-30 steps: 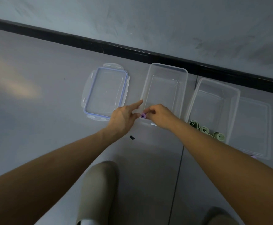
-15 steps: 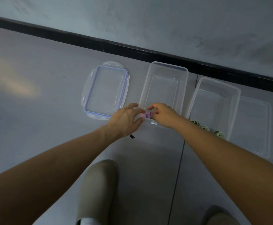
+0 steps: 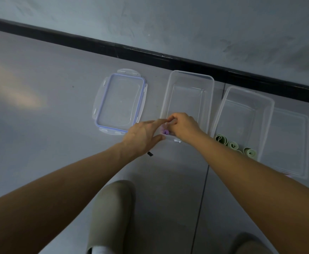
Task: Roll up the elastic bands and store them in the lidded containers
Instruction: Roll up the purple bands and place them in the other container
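Observation:
A small purple rolled band (image 3: 165,132) sits at the near end of the middle clear container (image 3: 189,75). My right hand (image 3: 184,127) is curled over that end and holds the roll from the right. To the left, my left hand (image 3: 143,136) has straight fingers; its index finger reaches to my right fingertips and its thumb lies just below the roll. The right clear container (image 3: 249,92) holds three green rolled bands (image 3: 233,144) at its near end.
A clear lid with a blue seal (image 3: 143,99) lies left of the middle container. Another clear lid (image 3: 290,143) lies right of the right container. A small black object (image 3: 150,154) is on the floor below my left hand. Near me are my two shoes (image 3: 111,213), and a black baseboard (image 3: 150,52) runs behind the containers.
Both hands moved slightly forward over the container's near end. The purple roll went down inside the container's near wall, and my left fingers straightened away from it.

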A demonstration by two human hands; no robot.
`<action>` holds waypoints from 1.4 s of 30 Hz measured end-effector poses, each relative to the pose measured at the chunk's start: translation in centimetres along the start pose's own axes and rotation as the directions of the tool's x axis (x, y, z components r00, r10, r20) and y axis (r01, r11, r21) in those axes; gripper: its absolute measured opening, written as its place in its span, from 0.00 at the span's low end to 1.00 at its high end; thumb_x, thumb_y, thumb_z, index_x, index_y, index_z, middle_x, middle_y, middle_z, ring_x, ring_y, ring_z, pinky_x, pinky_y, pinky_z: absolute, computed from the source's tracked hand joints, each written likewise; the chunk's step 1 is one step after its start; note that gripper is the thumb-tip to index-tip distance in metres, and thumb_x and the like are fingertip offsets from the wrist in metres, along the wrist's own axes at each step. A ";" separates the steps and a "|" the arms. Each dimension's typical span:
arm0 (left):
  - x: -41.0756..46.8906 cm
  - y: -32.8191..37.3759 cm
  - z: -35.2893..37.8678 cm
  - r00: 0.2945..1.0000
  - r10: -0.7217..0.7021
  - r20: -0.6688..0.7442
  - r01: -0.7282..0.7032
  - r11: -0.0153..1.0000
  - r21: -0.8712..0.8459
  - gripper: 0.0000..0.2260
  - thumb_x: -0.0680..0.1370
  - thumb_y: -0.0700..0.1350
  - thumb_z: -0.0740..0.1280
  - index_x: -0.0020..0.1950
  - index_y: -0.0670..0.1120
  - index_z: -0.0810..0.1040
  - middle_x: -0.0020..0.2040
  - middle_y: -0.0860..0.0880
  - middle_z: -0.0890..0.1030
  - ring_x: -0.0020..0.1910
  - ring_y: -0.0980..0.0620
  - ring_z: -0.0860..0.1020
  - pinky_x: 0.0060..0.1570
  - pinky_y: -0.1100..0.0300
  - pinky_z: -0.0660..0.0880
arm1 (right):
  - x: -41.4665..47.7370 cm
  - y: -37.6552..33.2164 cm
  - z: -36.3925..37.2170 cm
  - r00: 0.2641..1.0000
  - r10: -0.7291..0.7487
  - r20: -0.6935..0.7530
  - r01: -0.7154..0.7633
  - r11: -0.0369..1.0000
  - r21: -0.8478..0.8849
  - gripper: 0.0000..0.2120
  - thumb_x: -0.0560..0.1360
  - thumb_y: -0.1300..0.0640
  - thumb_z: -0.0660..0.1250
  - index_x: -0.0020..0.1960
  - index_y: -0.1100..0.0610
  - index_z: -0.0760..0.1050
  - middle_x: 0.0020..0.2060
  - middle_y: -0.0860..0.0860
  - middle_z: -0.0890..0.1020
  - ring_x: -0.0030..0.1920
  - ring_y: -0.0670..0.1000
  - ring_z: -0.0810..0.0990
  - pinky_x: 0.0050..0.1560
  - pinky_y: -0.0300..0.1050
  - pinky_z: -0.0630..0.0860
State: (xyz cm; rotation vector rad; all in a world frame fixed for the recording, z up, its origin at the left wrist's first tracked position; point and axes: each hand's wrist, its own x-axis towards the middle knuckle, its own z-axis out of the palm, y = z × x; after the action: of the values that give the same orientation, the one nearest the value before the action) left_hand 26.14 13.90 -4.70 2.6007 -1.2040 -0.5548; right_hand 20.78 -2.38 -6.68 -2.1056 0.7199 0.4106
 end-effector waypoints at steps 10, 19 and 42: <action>0.3 0.4 -0.7 0.997 -0.059 0.053 0.059 0.998 0.008 0.29 0.79 0.59 0.63 0.77 0.56 0.55 0.64 0.48 0.78 0.57 0.46 0.79 0.54 0.52 0.75 | -0.6 0.3 -0.9 0.973 -0.002 0.230 -0.027 0.992 0.123 0.03 0.74 0.47 0.72 0.45 0.46 0.82 0.46 0.45 0.84 0.50 0.46 0.80 0.58 0.47 0.76; -0.2 -0.4 -0.2 0.999 -0.005 0.035 0.006 0.999 -0.037 0.28 0.79 0.58 0.63 0.77 0.56 0.58 0.64 0.47 0.78 0.58 0.45 0.78 0.56 0.51 0.74 | -0.7 0.4 -0.9 0.962 -0.003 0.275 -0.017 0.997 0.071 0.13 0.75 0.43 0.69 0.53 0.48 0.82 0.51 0.47 0.83 0.54 0.50 0.79 0.59 0.50 0.76; -0.7 -0.4 0.4 0.998 -0.006 0.055 0.008 0.999 -0.047 0.26 0.77 0.60 0.66 0.74 0.59 0.65 0.75 0.49 0.67 0.68 0.45 0.72 0.64 0.48 0.71 | -1.3 1.2 -1.9 0.969 -0.052 0.240 0.095 0.980 -0.174 0.12 0.80 0.53 0.65 0.61 0.53 0.80 0.49 0.51 0.81 0.47 0.51 0.79 0.47 0.44 0.74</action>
State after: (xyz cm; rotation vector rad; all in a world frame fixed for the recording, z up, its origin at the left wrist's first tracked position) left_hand 25.81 14.64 -5.01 2.5669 -1.1838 -0.6517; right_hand 19.08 -4.06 -5.69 -2.2000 0.4792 0.6944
